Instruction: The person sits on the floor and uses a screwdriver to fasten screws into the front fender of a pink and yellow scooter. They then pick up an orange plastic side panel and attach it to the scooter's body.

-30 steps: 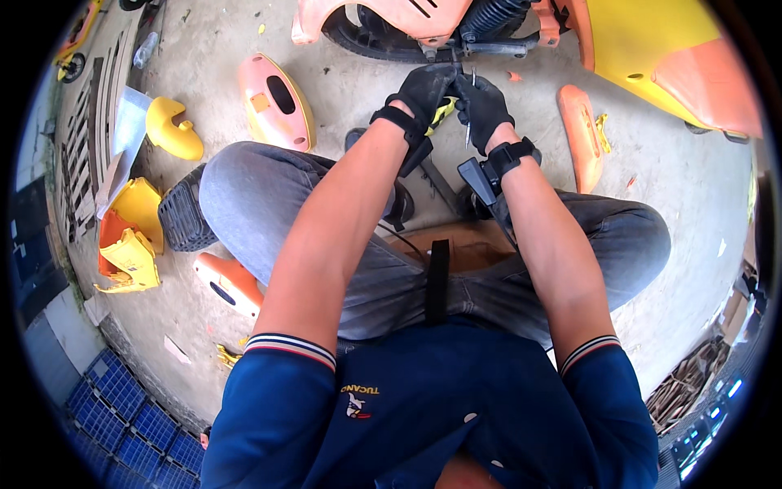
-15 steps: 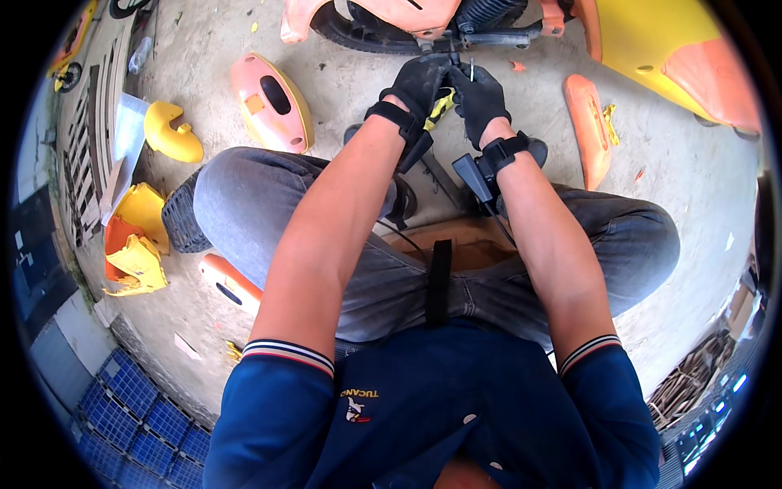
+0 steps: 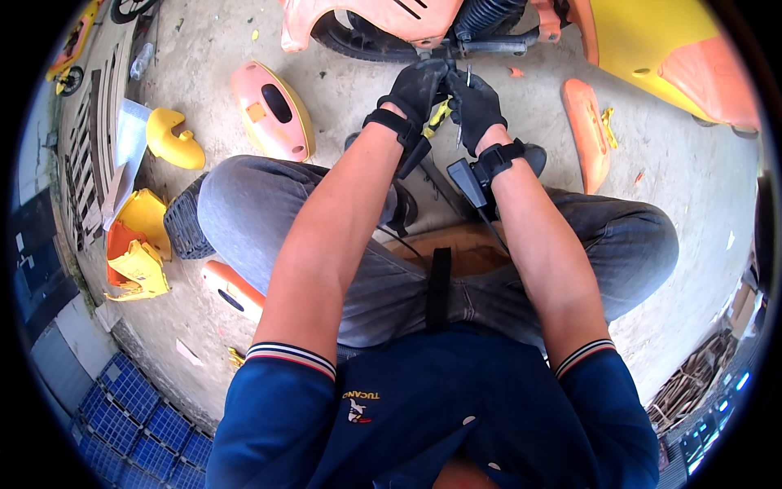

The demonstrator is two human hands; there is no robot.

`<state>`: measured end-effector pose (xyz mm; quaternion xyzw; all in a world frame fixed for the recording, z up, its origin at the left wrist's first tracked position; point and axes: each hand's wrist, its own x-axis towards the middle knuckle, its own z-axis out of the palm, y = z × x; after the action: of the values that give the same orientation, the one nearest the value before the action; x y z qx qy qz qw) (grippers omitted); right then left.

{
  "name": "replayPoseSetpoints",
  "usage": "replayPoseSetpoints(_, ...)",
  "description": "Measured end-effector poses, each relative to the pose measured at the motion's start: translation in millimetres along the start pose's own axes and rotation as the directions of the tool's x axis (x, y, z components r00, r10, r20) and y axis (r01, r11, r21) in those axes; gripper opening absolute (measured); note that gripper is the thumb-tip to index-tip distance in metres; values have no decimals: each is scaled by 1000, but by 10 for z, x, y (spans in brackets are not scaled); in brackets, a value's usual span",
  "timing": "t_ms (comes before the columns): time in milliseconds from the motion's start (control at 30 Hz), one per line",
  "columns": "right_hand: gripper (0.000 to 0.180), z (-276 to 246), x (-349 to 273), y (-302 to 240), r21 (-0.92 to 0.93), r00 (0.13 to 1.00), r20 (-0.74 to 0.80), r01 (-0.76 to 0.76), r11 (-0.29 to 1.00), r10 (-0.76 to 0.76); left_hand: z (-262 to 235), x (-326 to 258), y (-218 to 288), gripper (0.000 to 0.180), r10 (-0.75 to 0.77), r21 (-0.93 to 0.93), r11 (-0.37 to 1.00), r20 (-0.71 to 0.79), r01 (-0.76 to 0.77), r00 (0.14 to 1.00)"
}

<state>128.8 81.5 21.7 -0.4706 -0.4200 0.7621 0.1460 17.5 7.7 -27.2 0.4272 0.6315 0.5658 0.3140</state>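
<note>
Both gloved hands are worked close together at the underside of the scooter frame [image 3: 423, 37], at the far edge of the floor; left hand [image 3: 415, 85] is curled shut around a small fitting just under the frame, what exactly is pinched cannot be told; right hand [image 3: 474, 106] is closed on a thin metal tool [image 3: 464, 102] with a yellow bit [image 3: 438, 118] showing between the two hands; stage judged as mid-disassembly or mid-refit: several body panels are already off and laid on the concrete floor [image 3: 342, 106], a pink oval panel [image 3: 273, 110] near the left knee, an orange strip panel [image 3: 588, 130] to the right, a yellow curved piece [image 3: 173, 140] and yellow-orange shells [image 3: 138, 248] at the left edge; the fastener at the frame appears not yet finished; containers: blue crates [image 3: 122, 411] at the near left corner, contents not visible; no tray or box of parts is seen near the hands.
</note>
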Motion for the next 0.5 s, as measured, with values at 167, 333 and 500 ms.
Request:
replayPoseSetpoints(167, 17, -33, 68, 36, -151, 1000, 13, 29, 988, -27, -12, 124, 11, 22, -461, -562, 702, 113, 439, 880)
replayPoseSetpoints(333, 17, -102, 129, 65, -120, 999, 35, 9, 993, -4, -35, 176, -50, 22, -107, 92, 991, 99, 98, 989)
replayPoseSetpoints(500, 16, -144, 137, 23, -78, 994, 95, -37, 996, 45, -32, 182, -64, 25, 161, 204, 964, 60, -170, 985)
